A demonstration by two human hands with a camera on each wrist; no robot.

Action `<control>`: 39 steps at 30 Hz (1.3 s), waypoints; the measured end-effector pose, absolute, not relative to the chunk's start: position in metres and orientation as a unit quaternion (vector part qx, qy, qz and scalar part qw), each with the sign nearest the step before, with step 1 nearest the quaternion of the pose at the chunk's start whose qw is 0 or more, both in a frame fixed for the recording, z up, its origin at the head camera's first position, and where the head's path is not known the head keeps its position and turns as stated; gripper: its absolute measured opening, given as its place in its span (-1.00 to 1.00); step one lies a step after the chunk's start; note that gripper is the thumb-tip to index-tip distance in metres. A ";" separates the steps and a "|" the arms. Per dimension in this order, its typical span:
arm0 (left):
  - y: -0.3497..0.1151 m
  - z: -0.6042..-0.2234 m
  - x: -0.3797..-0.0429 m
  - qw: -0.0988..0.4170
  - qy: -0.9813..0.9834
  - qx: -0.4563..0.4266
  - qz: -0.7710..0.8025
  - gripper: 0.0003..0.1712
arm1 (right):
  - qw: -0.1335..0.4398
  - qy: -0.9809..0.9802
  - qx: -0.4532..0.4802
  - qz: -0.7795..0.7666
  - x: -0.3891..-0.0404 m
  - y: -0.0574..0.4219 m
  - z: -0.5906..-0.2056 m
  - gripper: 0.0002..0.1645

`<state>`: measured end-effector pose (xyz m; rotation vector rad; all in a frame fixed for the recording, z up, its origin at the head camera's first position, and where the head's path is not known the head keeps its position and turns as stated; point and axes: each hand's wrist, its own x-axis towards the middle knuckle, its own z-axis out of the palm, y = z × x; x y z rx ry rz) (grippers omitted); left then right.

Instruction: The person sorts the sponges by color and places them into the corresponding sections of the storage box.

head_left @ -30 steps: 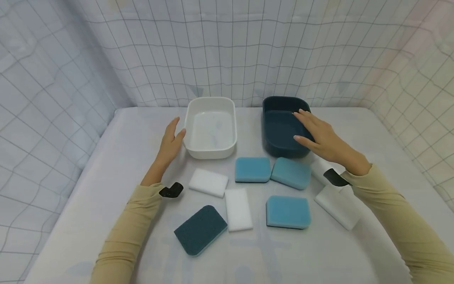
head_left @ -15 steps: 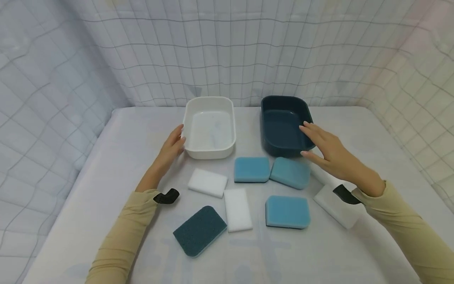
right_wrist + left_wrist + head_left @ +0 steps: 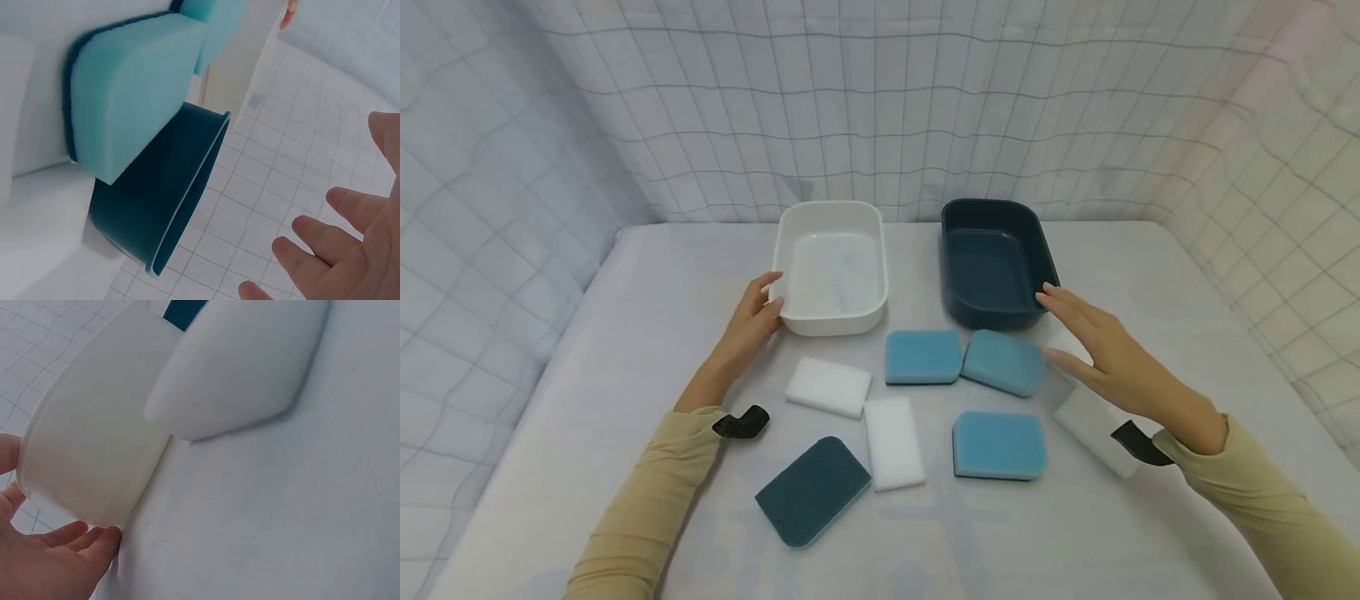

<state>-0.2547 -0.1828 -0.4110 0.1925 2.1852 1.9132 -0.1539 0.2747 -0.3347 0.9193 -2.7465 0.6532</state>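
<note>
In the head view a white plastic container [image 3: 827, 327] stands at the back, with my left hand [image 3: 745, 329] at its left side. The left fingertips lie along its rim and outer wall, as the left wrist view also shows on the container wall [image 3: 94, 425]. To the right stands a navy container [image 3: 992, 310]. My right hand [image 3: 1101, 354] hovers near its front right corner, fingers spread, holding nothing. Nearest below that hand are a blue sponge [image 3: 1003, 362] and a white sponge [image 3: 1093, 429], partly hidden by the wrist.
Two more blue sponges [image 3: 922, 357] lie in front of the containers, one closer to me. Two white sponges [image 3: 829, 387] lie at centre left. A sponge with its dark scouring side up [image 3: 812, 492] is at the front left. Gridded curtains [image 3: 850, 108] surround the table.
My left hand has come in to the white container's rim. My right hand has drawn back from over the navy container toward me and to the right. The head view has shifted slightly.
</note>
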 end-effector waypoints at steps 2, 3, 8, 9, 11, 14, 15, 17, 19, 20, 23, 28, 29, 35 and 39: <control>-0.184 -0.413 -0.253 0.113 0.746 0.063 0.653 -0.38 | 0.083 -0.923 0.310 0.211 -0.151 0.275 -0.339 -0.15; -0.185 -0.414 -0.253 0.112 0.746 0.062 0.653 -0.38 | 0.082 -0.924 0.312 0.206 -0.149 0.275 -0.341 -0.14; -0.186 -0.415 -0.252 0.098 0.741 0.071 0.660 -0.40 | 0.064 -0.930 0.306 0.192 -0.137 0.272 -0.351 -0.14; -0.186 -0.414 -0.252 0.097 0.739 0.074 0.662 -0.40 | 0.058 -0.932 0.303 0.192 -0.135 0.272 -0.353 -0.14; -0.185 -0.412 -0.253 0.095 0.734 0.080 0.668 -0.41 | 0.048 -0.934 0.299 0.189 -0.130 0.271 -0.356 -0.14; -0.183 -0.410 -0.253 0.095 0.732 0.078 0.670 -0.40 | 0.036 -0.933 0.305 0.187 -0.124 0.268 -0.361 -0.12; -0.182 -0.410 -0.254 0.095 0.732 0.075 0.671 -0.40 | 0.033 -0.933 0.307 0.186 -0.123 0.266 -0.362 -0.11; -0.182 -0.409 -0.254 0.097 0.732 0.071 0.671 -0.40 | 0.027 -0.931 0.312 0.187 -0.120 0.264 -0.365 -0.10; -0.181 -0.409 -0.255 0.098 0.733 0.067 0.670 -0.41 | 0.023 -0.929 0.316 0.189 -0.117 0.261 -0.367 -0.08; -0.180 -0.409 -0.256 0.099 0.734 0.067 0.669 -0.41 | 0.022 -0.929 0.317 0.190 -0.115 0.260 -0.368 -0.07; -0.179 -0.409 -0.257 0.100 0.732 0.067 0.670 -0.42 | 0.027 -0.926 0.328 0.183 -0.112 0.256 -0.374 -0.05; -0.177 -0.410 -0.257 0.098 0.727 0.069 0.676 -0.42 | 0.050 -0.913 0.375 0.154 -0.110 0.251 -0.384 -0.04; -0.177 -0.410 -0.257 0.099 0.725 0.068 0.678 -0.42 | 0.049 -0.910 0.383 0.150 -0.110 0.249 -0.386 -0.03; -0.182 -0.414 -0.252 0.110 0.728 0.057 0.674 -0.41 | 0.027 -0.905 0.403 0.135 -0.108 0.242 -0.396 0.02; -0.180 -0.416 -0.255 0.110 0.736 0.069 0.665 -0.40 | 0.020 -0.904 0.406 0.129 -0.104 0.240 -0.399 0.03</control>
